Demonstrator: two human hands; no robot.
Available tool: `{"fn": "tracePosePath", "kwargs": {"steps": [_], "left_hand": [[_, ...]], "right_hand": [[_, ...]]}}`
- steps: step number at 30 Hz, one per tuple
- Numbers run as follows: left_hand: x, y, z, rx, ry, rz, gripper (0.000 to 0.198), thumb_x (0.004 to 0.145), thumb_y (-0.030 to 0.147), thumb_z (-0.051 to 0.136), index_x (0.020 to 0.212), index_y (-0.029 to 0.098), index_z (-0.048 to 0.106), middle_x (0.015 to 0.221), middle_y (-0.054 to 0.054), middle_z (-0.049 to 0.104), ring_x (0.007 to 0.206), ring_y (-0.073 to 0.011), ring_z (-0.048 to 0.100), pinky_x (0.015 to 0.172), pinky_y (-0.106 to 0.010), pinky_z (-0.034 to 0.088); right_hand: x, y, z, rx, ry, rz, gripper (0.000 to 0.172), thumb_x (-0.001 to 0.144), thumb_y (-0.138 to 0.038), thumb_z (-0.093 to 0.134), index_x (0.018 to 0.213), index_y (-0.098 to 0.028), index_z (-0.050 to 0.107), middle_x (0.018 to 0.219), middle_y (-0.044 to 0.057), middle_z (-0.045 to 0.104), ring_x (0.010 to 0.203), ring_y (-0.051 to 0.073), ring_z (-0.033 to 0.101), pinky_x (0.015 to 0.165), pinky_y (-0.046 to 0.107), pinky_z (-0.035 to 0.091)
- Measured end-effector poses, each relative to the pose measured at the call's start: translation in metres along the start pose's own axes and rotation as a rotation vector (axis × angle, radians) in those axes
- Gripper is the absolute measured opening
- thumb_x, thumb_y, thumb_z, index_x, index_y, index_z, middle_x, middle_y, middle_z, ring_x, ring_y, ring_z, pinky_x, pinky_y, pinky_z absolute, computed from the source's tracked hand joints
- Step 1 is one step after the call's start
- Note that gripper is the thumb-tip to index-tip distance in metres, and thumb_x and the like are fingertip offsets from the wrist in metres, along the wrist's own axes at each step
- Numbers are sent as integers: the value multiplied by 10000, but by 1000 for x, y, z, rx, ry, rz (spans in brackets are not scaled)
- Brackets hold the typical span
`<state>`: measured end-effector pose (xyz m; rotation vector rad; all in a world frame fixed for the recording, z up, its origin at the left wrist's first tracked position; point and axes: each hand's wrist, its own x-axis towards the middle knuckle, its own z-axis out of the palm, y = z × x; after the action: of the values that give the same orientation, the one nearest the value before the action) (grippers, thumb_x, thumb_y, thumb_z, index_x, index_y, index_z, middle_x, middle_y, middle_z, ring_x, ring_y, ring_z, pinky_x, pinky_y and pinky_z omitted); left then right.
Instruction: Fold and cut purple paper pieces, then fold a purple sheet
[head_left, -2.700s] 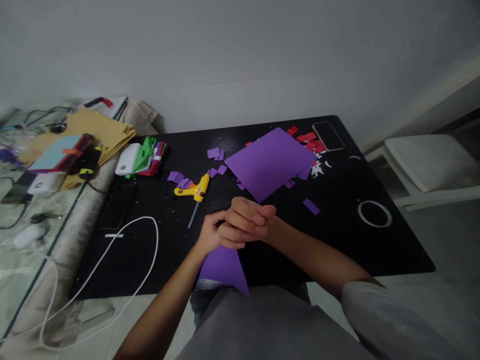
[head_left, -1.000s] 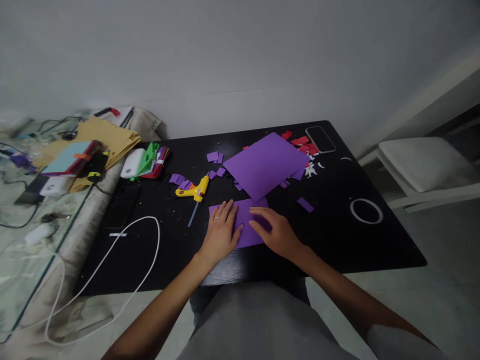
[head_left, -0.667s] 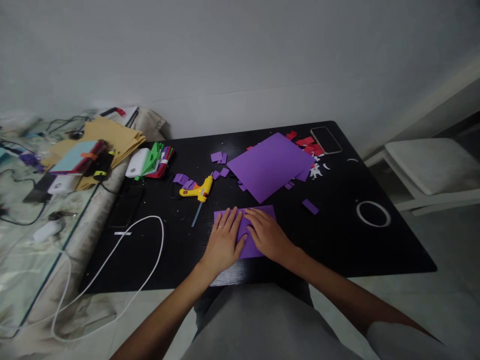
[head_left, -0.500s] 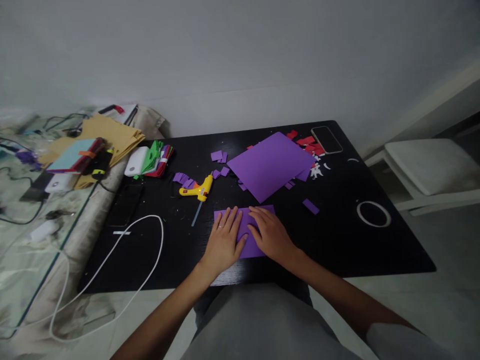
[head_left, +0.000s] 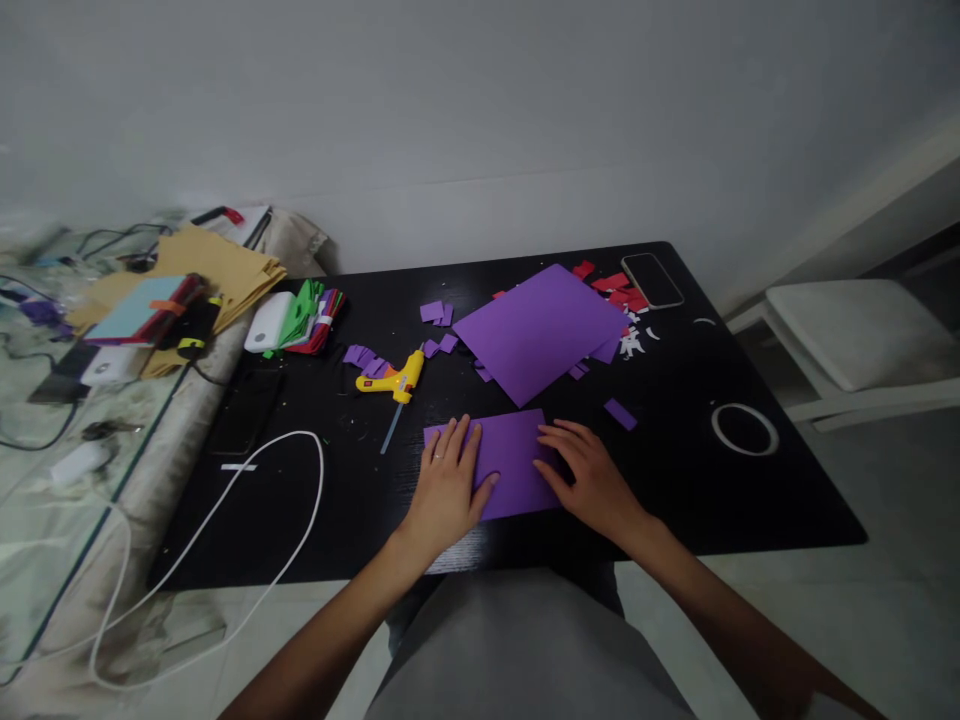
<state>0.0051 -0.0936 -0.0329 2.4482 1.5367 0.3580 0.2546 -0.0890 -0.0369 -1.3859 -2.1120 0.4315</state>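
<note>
A purple sheet of paper [head_left: 514, 465] lies near the front edge of the black table. My left hand [head_left: 446, 482] rests flat on its left part, fingers stretched away from me and thumb apart. At the sheet's right edge is my right hand [head_left: 589, 472], fingers spread and fingertips over or on that edge; it grips nothing. Beyond them lies a larger purple sheet [head_left: 536, 330], turned cornerwise. To the left of it is a yellow glue gun [head_left: 396, 378], with a glue stick [head_left: 390, 428] projecting from its back.
Small purple pieces [head_left: 436, 313], red scraps [head_left: 619, 290] and white scraps [head_left: 634, 340] surround the larger sheet. A phone [head_left: 652, 280] lies at the far right, a tape ring [head_left: 745, 430] nearer. A white cable [head_left: 319, 480] loops over the table's left front edge. Folded coloured bundles [head_left: 315, 318] sit back left.
My right hand has slid right across the purple sheet to its right edge, uncovering the middle. My left hand stays flat on the sheet's left part.
</note>
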Motion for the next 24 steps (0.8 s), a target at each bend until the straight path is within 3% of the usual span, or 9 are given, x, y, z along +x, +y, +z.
{"fn": "tracePosePath", "kwargs": {"steps": [3, 6, 10, 15, 18, 20, 24], "left_hand": [[-1, 11, -4, -35, -5, 22, 767, 991, 518, 573, 1600, 100, 363, 1667, -227, 371, 1563, -408, 318, 1238, -630, 314], [-3, 24, -8, -97, -96, 167, 838, 923, 528, 688, 1593, 132, 377, 1668, -199, 384, 1560, -391, 328, 1260, -609, 302], [-5, 35, -8, -115, -151, 195, 727, 890, 450, 757, 1503, 151, 505, 1599, -192, 484, 1492, -389, 436, 1223, -597, 370], [-6, 38, -12, -92, -96, 174, 619, 911, 427, 746, 1432, 144, 570, 1520, -205, 557, 1407, -395, 519, 1146, -590, 438], [-6, 36, -17, -125, -76, 182, 422, 989, 396, 643, 1339, 161, 632, 1350, -169, 674, 1284, -348, 610, 1073, -542, 485], [-4, 34, -20, -173, -82, 163, 268, 1039, 330, 549, 1217, 179, 681, 1141, -120, 742, 1094, -293, 684, 968, -477, 523], [2, 27, -34, -435, -96, 19, 231, 1045, 272, 489, 940, 177, 672, 834, -40, 699, 757, -181, 650, 724, -317, 483]], "right_hand": [[-9, 6, -5, 53, 45, 14, 220, 1007, -294, 624, 1196, -210, 698, 1273, 120, 738, 1270, 327, 633, 1076, 589, 533], [-12, 8, -7, 129, 106, 67, 185, 1014, -301, 615, 1154, -222, 707, 1233, 114, 746, 1222, 303, 671, 1067, 547, 552], [-8, 8, -11, 238, 139, 183, 158, 1008, -308, 612, 1104, -244, 720, 1197, 90, 762, 1136, 273, 724, 1027, 491, 583], [-3, 9, -18, 310, 137, 268, 190, 992, -324, 607, 1107, -246, 738, 1160, 79, 783, 1106, 273, 742, 1016, 485, 581], [0, 9, -20, 361, 122, 330, 216, 981, -361, 618, 1110, -248, 749, 1150, 81, 789, 1102, 283, 740, 1013, 502, 572], [2, 10, -21, 426, 117, 389, 236, 972, -389, 629, 1114, -248, 752, 1148, 85, 788, 1092, 285, 740, 1007, 507, 572], [6, 12, -21, 597, 128, 480, 250, 936, -406, 672, 1109, -238, 738, 1145, 98, 774, 1087, 274, 737, 1005, 494, 584]]}}
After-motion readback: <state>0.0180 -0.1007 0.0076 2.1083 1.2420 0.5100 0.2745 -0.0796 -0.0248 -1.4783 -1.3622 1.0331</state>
